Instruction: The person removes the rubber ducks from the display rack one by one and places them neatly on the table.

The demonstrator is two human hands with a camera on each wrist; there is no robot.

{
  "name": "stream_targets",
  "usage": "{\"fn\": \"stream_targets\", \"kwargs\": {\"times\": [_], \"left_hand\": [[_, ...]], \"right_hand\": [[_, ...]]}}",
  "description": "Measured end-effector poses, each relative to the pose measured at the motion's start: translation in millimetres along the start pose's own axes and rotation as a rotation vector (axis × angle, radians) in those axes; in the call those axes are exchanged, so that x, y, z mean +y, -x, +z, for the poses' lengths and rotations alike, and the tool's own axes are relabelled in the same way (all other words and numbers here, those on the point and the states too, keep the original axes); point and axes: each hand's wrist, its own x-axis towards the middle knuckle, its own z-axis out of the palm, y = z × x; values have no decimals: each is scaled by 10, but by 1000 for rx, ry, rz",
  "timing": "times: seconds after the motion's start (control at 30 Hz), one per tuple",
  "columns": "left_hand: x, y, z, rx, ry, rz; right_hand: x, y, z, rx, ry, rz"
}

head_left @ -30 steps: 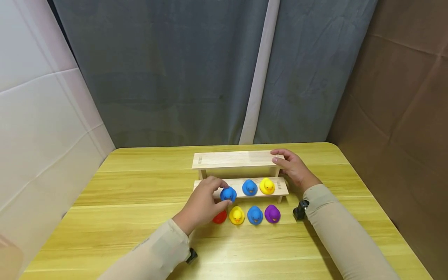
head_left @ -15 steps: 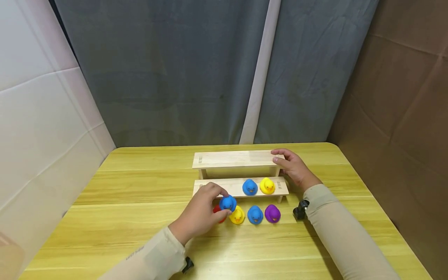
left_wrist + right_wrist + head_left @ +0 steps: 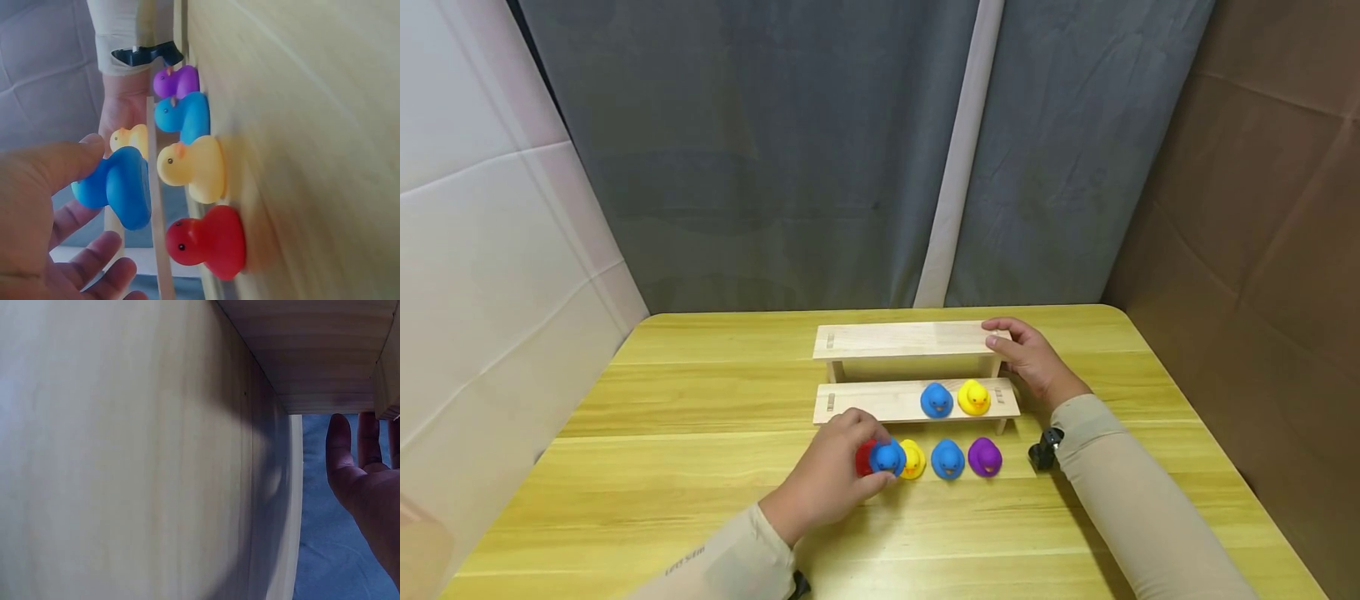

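Observation:
Between the thumb and fingers of my left hand point(image 3: 831, 467) is a blue rubber duck point(image 3: 119, 190), held in the air above the table. In the head view it overlaps a red duck point(image 3: 865, 457) and a yellow duck point(image 3: 913, 459) behind it. Another blue duck point(image 3: 948, 460) and a purple duck point(image 3: 985, 457) complete that table row. A two-tier wooden stand carries a blue duck point(image 3: 937, 401) and a yellow duck point(image 3: 974, 397) on its lower shelf point(image 3: 872, 403). My right hand point(image 3: 1033, 362) grips the right end of the upper shelf point(image 3: 910, 340).
The stand rests on a wood-grain table point(image 3: 700, 417). Grey curtain point(image 3: 760, 167) hangs behind the table, with white cloth point(image 3: 497, 250) at left and brown cloth point(image 3: 1247, 233) at right.
My left hand has come down toward me with the blue duck, from in front of the lower shelf to over the table row. The right hand keeps its hold on the stand.

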Motion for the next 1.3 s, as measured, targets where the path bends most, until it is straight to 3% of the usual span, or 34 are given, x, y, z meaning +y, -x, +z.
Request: {"fn": "stream_targets", "kwargs": {"times": [0.33, 0.73, 1.0, 1.3], "left_hand": [[-19, 56, 37, -63, -27, 17], [-23, 88, 66, -96, -35, 55], [-60, 89, 109, -113, -87, 80], [-65, 84, 126, -140, -120, 73]], "right_hand": [[15, -6, 0, -1, 4, -3], [18, -11, -4, -4, -3, -9], [7, -6, -5, -3, 2, -5], [7, -5, 1, -3, -1, -1]]}}
